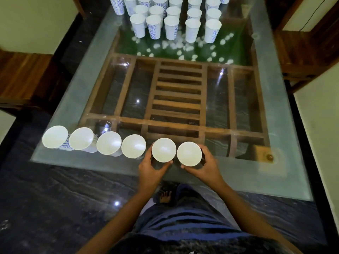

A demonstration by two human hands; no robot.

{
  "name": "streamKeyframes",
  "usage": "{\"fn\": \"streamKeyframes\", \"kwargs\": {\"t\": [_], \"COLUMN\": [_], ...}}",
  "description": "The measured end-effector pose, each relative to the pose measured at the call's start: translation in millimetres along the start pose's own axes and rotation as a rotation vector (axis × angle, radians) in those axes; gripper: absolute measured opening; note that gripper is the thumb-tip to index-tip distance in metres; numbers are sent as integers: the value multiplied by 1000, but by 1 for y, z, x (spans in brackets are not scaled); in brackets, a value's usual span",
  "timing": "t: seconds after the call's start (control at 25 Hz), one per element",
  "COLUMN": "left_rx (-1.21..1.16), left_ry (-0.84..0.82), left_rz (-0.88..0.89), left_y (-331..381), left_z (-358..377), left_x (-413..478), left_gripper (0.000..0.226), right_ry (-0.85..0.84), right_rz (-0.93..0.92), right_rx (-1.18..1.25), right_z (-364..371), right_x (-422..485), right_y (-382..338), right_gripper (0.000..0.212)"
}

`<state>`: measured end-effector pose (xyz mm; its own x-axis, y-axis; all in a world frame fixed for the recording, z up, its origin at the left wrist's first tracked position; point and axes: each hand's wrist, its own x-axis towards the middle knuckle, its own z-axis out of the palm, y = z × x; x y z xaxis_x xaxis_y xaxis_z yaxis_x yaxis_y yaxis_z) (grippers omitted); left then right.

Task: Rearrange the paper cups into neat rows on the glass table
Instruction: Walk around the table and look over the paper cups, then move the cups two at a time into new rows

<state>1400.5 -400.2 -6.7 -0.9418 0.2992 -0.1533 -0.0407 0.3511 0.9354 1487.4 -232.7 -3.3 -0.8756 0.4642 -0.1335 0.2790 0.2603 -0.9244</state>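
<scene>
Far block of paper cups (171, 27) at 12 o'clock on the glass table (275, 147): cut off by the top edge, full count not readable. Front rank of five, upright, blue swirl print on the walls.

Near row at 6 to 8 o'clock along the table's near edge: six cups, viewed almost straight down. Walls mostly hidden behind the rims; print visible only low on the leftmost cup (55, 136) and its neighbour. Insides of all six: bare white paper.

Left hand (150, 168) wrapped round the fifth cup (163, 149) from its 7 o'clock side, fingers curled on the wall and partly hidden behind the rim. Right hand (205, 167) grasping the sixth cup (189, 154) from its 4 o'clock side. Rims of the two just beside each other; touching or not, cannot tell. Bases hidden, contact with the glass not verifiable.

Under the glass: wooden frame (177, 99) at centre; green bed (183, 48) with white specks toward 12 o'clock, too blurred to identify.
</scene>
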Motion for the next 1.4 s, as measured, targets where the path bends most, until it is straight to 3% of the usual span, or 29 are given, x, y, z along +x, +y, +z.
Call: {"fn": "streamKeyframes", "kwargs": {"t": [0.96,1.08,1.24,1.4], "left_rx": [-62,-23,86,159], "left_ry": [-52,9,221,207], "left_rz": [-57,-78,-6,131], "left_y": [-9,-3,10,29], "left_z": [-12,-6,25,99], "left_x": [-22,-35,-61,-84], "left_gripper": [76,68,40,29], "right_ry": [37,8,-36,-109], "right_rz": [75,91,71,40], "right_rx": [29,56,67,54], "right_z": [-5,-16,-53,-118], "right_x": [-16,-20,-19,-15], "right_y": [3,11,28,56], "right_gripper": [82,81,68,63]}}
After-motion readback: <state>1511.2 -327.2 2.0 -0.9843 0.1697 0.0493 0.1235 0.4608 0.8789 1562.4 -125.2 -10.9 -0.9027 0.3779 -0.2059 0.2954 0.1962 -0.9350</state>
